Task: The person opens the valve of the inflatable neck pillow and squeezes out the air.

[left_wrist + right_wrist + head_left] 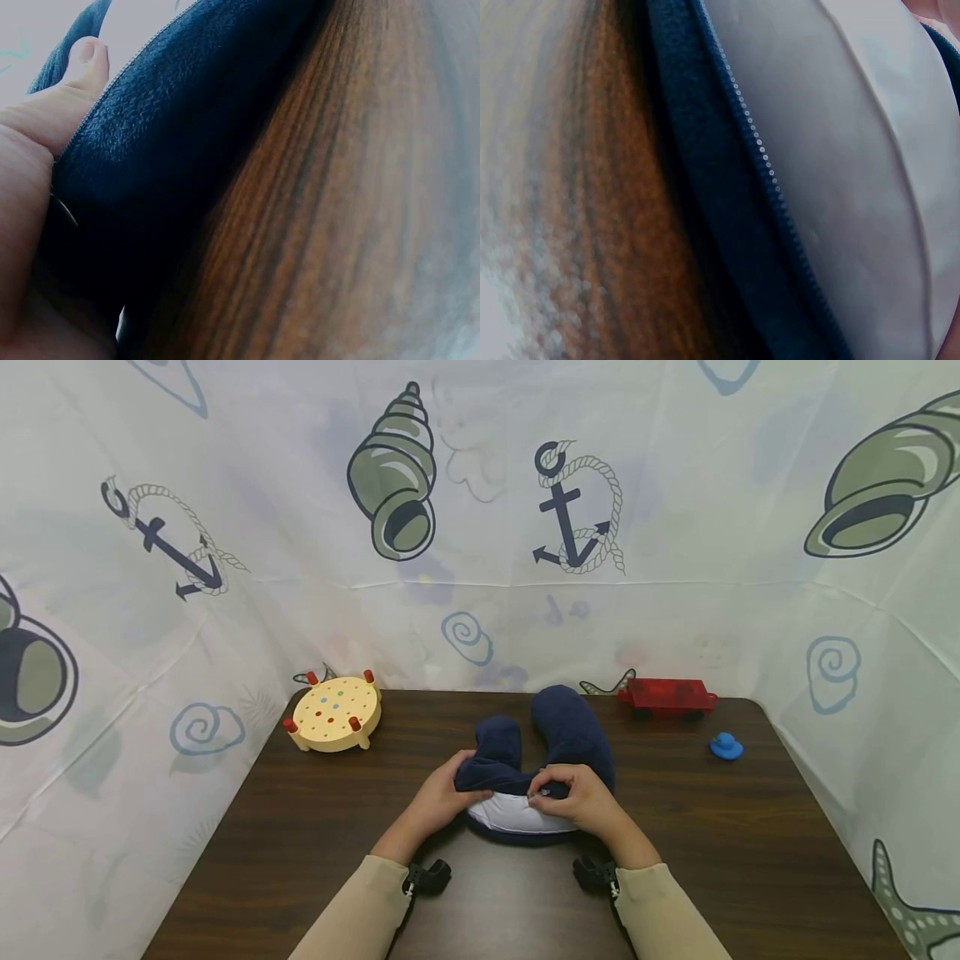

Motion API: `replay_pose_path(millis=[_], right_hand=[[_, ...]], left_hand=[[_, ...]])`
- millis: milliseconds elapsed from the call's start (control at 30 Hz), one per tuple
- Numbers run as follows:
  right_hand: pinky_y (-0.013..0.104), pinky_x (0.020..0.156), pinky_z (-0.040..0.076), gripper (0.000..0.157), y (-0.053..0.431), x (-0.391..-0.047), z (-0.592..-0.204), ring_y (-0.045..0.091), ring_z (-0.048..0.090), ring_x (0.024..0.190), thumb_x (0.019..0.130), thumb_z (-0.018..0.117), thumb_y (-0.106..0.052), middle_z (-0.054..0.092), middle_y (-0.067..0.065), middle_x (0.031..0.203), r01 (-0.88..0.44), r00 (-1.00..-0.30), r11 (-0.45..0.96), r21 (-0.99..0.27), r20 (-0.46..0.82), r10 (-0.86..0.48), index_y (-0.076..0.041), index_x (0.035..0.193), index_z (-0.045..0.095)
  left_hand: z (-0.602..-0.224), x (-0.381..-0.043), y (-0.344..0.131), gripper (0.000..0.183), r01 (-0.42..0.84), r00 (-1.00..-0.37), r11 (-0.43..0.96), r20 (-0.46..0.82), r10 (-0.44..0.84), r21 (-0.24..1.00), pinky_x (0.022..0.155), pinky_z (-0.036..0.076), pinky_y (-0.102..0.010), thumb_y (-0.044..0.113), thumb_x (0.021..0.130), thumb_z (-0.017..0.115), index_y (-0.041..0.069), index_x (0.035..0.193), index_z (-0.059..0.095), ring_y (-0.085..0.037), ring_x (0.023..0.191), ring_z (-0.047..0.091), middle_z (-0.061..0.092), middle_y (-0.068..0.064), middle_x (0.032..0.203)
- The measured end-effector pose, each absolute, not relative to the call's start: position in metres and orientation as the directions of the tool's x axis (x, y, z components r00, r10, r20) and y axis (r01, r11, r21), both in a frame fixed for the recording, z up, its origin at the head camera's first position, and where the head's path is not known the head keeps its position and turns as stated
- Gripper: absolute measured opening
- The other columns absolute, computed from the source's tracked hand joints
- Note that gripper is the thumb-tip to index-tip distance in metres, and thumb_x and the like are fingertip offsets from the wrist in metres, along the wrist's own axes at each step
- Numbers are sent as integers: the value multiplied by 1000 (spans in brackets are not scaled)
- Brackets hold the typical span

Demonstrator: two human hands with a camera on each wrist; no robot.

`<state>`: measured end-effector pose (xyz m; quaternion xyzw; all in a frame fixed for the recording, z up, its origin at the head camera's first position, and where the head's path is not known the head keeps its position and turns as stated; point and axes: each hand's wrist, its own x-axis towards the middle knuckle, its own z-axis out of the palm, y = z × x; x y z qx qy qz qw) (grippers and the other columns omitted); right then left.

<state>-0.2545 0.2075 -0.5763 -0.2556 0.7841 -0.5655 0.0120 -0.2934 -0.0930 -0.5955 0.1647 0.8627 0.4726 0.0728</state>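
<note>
A navy plush neck pillow [573, 735] lies on the table with its two arms pointing away from me. Along its near side the zip is undone, and a white inner cushion [517, 815] bulges through the gap. My left hand [441, 793] grips the pillow's left side, thumb laid along the opening's edge. At the right part of the opening my right hand [585, 800] pinches the small zipper pull between thumb and fingers. Zip teeth [761, 150] run beside the white cushion in the right wrist view, where the right fingers are mostly out of frame.
On the brown wooden table [315, 852], a round yellow toy stool [337, 714] with red pegs stands at the back left. A red toy wagon [667, 695] sits at the back right, a small blue toy duck [726, 746] nearer. Printed cloth [495, 527] hangs around the table.
</note>
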Motion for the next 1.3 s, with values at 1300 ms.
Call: replay_pose_path(millis=[1300], right_hand=[[21, 106, 52, 17, 208, -254, -579, 16, 74, 102, 90, 91, -15, 81, -5, 98, -391, -866, 237, -889, 269, -422, -27, 97, 82]], left_hand=[[-592, -290, -92, 48, 241, -930, 492, 55, 363, 837, 103, 54, -51, 41, 89, 91, 32, 131, 70, -23, 116, 68, 76, 1, 129]])
